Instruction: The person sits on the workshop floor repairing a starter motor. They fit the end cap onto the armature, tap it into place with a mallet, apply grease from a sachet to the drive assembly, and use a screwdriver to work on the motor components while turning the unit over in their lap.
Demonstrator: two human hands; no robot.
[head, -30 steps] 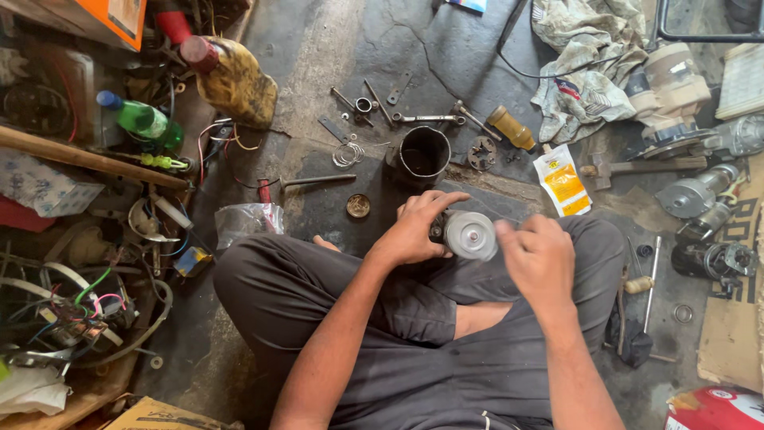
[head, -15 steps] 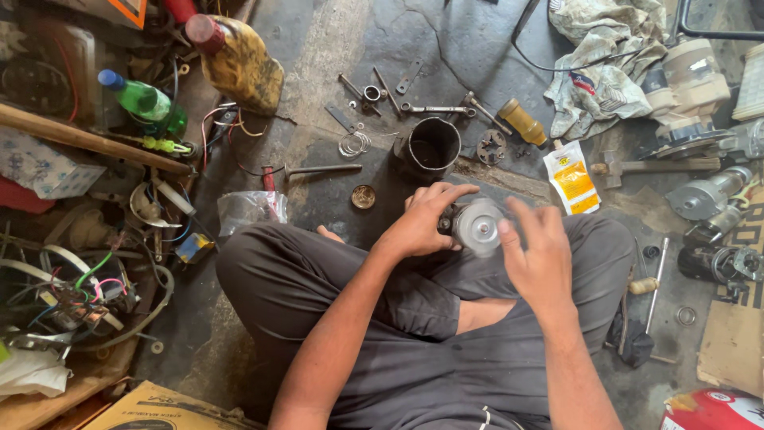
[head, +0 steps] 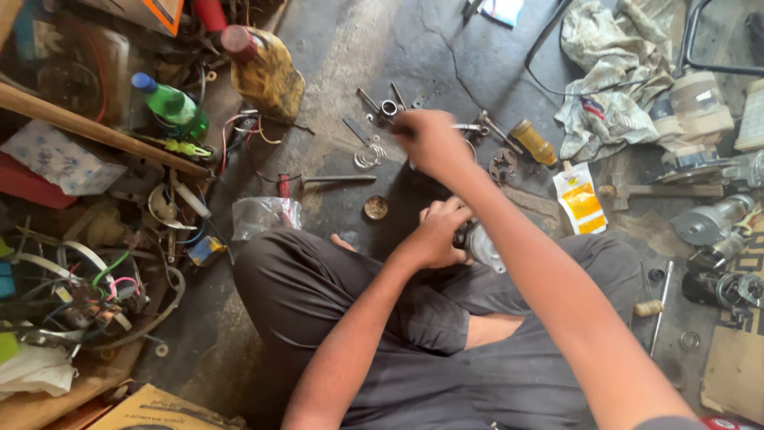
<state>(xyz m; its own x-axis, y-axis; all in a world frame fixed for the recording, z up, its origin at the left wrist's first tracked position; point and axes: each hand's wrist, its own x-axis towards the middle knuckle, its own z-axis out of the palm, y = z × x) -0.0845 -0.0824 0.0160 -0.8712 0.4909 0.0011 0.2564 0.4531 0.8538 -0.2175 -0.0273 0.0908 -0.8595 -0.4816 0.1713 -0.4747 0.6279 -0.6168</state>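
**Motor part held over the lap**

A round metal motor part [head: 480, 243] sat above the crossed legs, clasped by the left hand [head: 436, 232]. The right hand [head: 430, 142] reached forward over the floor's scattered sockets [head: 388, 107], its grip closed, contents unclear.

Cracked grey concrete floor [head: 446, 48], oil-stained. On it ahead of you: loose sockets and wrenches [head: 382, 107], a round brass cap [head: 375, 208], yellow sachet [head: 581, 199], crumpled rag [head: 613, 87], yellow jug [head: 267, 72], green bottle [head: 171, 103], tangled wires [head: 87, 295] at your left.
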